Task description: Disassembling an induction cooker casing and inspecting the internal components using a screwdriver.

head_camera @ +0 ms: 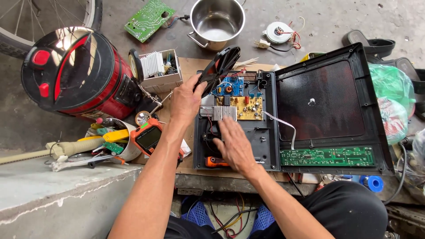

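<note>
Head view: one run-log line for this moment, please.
left hand: holds black round part | right hand: inside open appliance base

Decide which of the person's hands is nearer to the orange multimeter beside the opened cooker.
Left. The left hand holds a black fan just above and right of the multimeter; the right hand rests farther right, inside the cooker base.

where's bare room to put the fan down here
Bare patches: the dark underside of the flipped lid, and the concrete ledge below the tool cup. Crowded: inside the cooker base under the right hand, and around the left hand holding the fan.
</note>
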